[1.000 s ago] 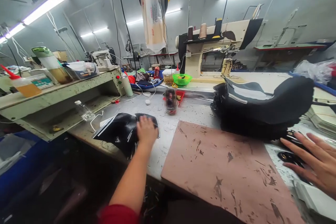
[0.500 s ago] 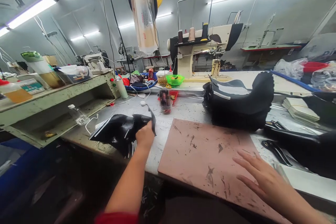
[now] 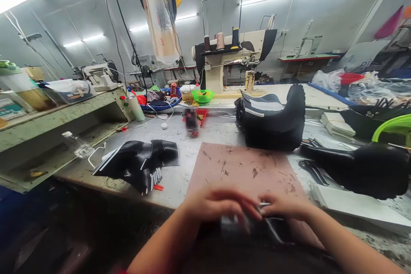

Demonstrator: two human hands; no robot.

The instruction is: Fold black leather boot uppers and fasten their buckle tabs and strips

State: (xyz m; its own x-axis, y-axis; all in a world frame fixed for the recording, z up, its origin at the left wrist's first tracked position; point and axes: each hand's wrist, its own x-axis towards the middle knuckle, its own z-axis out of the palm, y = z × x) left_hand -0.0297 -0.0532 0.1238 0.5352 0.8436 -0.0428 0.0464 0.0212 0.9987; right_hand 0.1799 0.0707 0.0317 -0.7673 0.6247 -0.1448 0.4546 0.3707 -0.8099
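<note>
My right hand (image 3: 284, 206) is closed, thumb and fingers pinching the edge of a shiny black leather piece (image 3: 278, 229) with a pale strip, low at the table's front edge. Most of that piece is hidden or blurred against my dark clothing. My left hand (image 3: 221, 204) is beside it, smeared by motion, fingers stretched and apart, their tips close to the right thumb. Whether they touch the piece, I cannot tell. Beyond both hands lies a brownish-pink cutting board (image 3: 237, 165). To the left, a stack of black leather pieces (image 3: 138, 158) with white edges lies on the table.
A tall stack of black pieces (image 3: 272, 124) stands behind the board. Right of it lie black-handled scissors (image 3: 313, 171), more black pieces (image 3: 359, 165) and white sheets (image 3: 359, 205). A clear bottle (image 3: 78, 145) and a sewing machine (image 3: 221, 64) are farther off.
My left hand has left the left-hand stack and come right and nearer, bringing a black leather piece. My right hand has moved left and closed on its edge. The view has turned right.
</note>
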